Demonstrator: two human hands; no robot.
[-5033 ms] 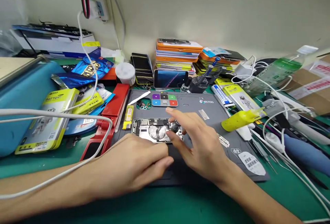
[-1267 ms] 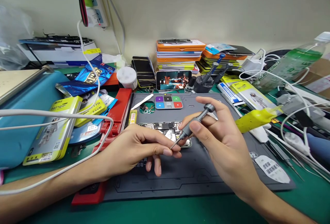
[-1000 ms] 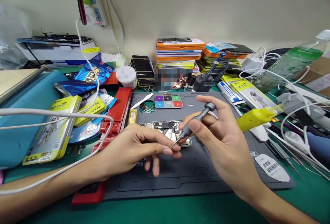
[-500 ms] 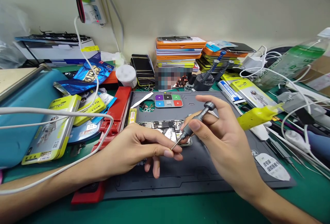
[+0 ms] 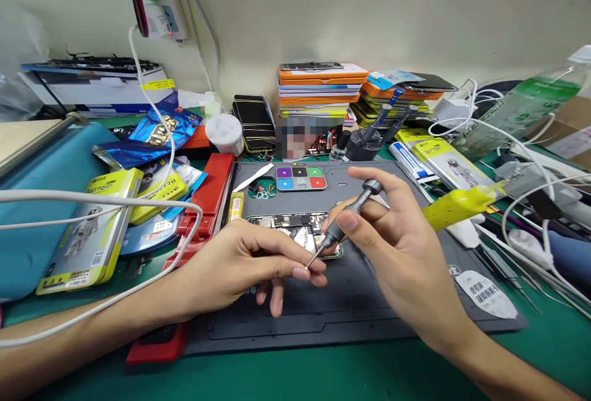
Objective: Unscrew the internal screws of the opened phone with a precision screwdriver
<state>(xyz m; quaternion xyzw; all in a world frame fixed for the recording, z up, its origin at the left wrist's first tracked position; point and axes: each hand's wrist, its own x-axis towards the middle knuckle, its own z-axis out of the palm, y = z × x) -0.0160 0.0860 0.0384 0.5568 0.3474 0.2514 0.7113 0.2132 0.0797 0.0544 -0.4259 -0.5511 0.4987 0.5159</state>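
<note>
My right hand (image 5: 392, 247) is closed round a dark grey screwdriver (image 5: 339, 223), its thumb on the handle and the index finger over the cap. The thin shaft slants down left to the fingertips of my left hand (image 5: 272, 262). Thumb and index finger there pinch at the driver's tip; anything small between them is too tiny to make out. Behind the hands an opened phone (image 5: 295, 221) with bare inner parts lies on a dark grey mat (image 5: 323, 321), partly covered by my fingers.
A red clamp-like tool (image 5: 210, 194) stands at the mat's left edge. Behind the phone lies a coloured screw tray (image 5: 301, 178). A yellow tube (image 5: 457, 207), battery packs (image 5: 92, 234) and a screwdriver holder (image 5: 364, 145) surround the mat. A white cable (image 5: 115, 202) crosses above my left forearm.
The whole view has shifted very slightly. Both hands and the screwdriver keep nearly the same pose, tip still at the left fingertips.
</note>
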